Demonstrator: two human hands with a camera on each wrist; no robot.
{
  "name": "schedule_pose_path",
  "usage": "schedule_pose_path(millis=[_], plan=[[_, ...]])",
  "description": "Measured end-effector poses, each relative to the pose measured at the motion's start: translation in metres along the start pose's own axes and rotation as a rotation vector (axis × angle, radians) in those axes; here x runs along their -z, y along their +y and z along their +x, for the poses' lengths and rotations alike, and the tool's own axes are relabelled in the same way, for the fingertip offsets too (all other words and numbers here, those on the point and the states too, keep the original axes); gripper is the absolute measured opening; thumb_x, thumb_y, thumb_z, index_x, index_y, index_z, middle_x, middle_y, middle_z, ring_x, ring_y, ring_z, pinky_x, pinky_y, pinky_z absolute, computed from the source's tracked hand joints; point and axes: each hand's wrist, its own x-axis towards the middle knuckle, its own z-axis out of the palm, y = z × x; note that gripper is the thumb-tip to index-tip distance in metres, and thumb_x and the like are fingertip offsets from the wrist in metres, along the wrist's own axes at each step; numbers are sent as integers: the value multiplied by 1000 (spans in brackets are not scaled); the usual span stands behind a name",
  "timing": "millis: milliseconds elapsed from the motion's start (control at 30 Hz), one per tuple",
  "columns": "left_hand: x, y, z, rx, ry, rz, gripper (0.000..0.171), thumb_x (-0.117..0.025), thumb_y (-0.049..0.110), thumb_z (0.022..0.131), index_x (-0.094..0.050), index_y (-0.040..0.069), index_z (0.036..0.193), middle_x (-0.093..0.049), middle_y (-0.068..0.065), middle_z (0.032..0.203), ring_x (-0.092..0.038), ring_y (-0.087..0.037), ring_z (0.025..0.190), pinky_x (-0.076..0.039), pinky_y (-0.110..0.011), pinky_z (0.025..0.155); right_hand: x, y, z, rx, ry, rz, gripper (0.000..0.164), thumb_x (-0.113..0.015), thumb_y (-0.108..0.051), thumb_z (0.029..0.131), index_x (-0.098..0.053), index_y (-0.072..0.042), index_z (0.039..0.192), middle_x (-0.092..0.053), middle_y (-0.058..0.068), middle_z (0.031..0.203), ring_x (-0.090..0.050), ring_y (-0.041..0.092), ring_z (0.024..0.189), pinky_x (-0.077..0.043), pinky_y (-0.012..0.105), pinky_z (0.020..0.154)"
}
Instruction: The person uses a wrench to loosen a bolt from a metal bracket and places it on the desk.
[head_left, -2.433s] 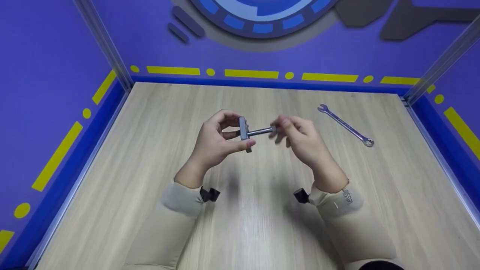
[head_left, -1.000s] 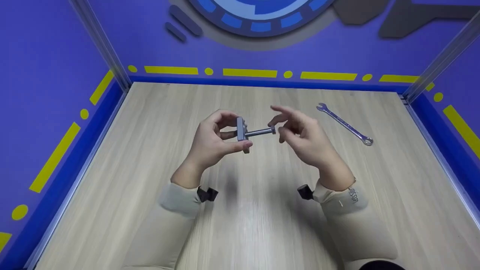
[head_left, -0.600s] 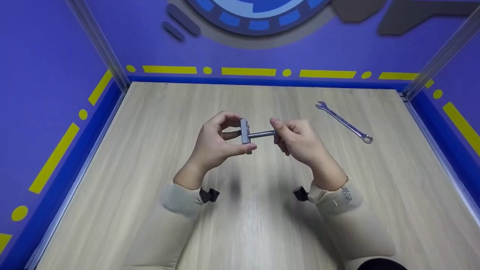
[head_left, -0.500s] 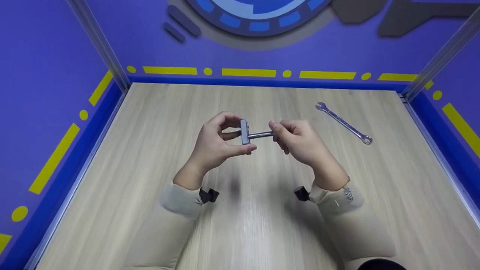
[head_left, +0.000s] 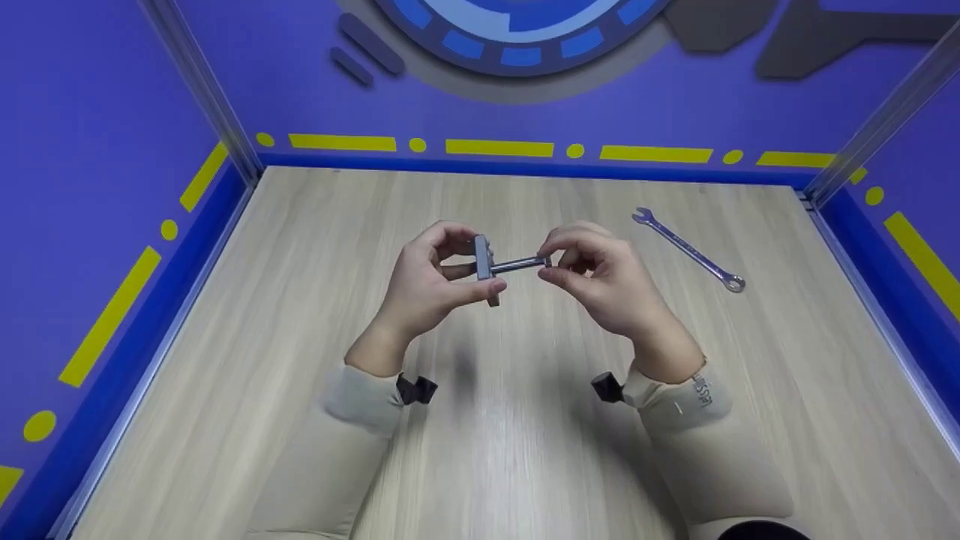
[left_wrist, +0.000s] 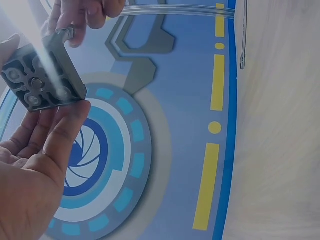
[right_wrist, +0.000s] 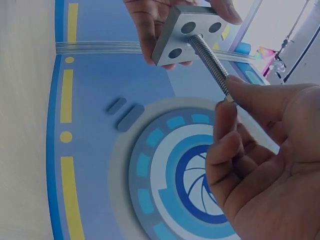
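Observation:
Above the table, my left hand (head_left: 420,281) grips a square grey metal plate (head_left: 481,257) by its edges, thumb below and fingers at the far side. A long threaded bolt (head_left: 519,264) sticks out of the plate toward the right. My right hand (head_left: 606,277) pinches the bolt's head end between thumb and index finger. In the right wrist view, round holes surround the bolt on the plate (right_wrist: 170,42), and metal thread shows along the shaft. The left wrist view shows the plate's other face (left_wrist: 47,75), recessed, with a round end in its centre.
A combination wrench (head_left: 688,250) lies slantwise on the wooden table (head_left: 525,450), right of my right hand. Blue-purple panels with yellow marks wall the back and both sides. Black wrist cameras (head_left: 417,389) sit on the sleeves.
My right fingers spread away from the bolt head, closed on it with the thumb turned up, then came back to a fresh pinch. My left hand keeps holding the plate; the wrench stays put.

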Motion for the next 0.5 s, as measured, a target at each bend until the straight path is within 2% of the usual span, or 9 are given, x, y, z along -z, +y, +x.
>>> schedule_pose_path(millis=[133,233,367,433,500], plan=[[0,2,1,-9,-10,-10,60,-99,9,84,-66,1,134,-70,-12,128,-74,-27,122,-70,-38,109,1,0,0,80,10,17,20,-84,12,93,-80,1,109,-75,11,120,-62,11,79,-56,16,71],[0,3,0,-12,-8,-6,60,-99,9,84,-66,2,134,-70,-12,127,-74,-27,121,-70,-38,109,2,-1,0,62,-6,15,26,-86,9,93,-80,0,117,-74,13,122,-61,12,80,-55,17,70],[-2,3,-2,-10,-5,-2,61,-100,9,83,-67,2,134,-71,-13,127,-74,-27,122,-70,-38,110,3,-2,0,-83,-27,-34,38,-90,-12,98,-78,-6,134,-74,8,123,-62,15,82,-53,19,69],[-3,2,-3,-13,-4,5,61,-101,10,83,-67,3,133,-71,-12,127,-74,-27,122,-69,-37,110,3,-2,0,-168,-29,-51,32,-86,-22,103,-79,-8,132,-74,6,115,-63,16,82,-53,21,68],[-5,1,-3,-15,-7,15,62,-101,12,82,-67,3,133,-71,-12,127,-74,-27,123,-69,-37,110,1,-1,1,-240,-22,-44,25,-77,-29,110,-82,-7,119,-73,4,102,-62,17,78,-52,23,67]])
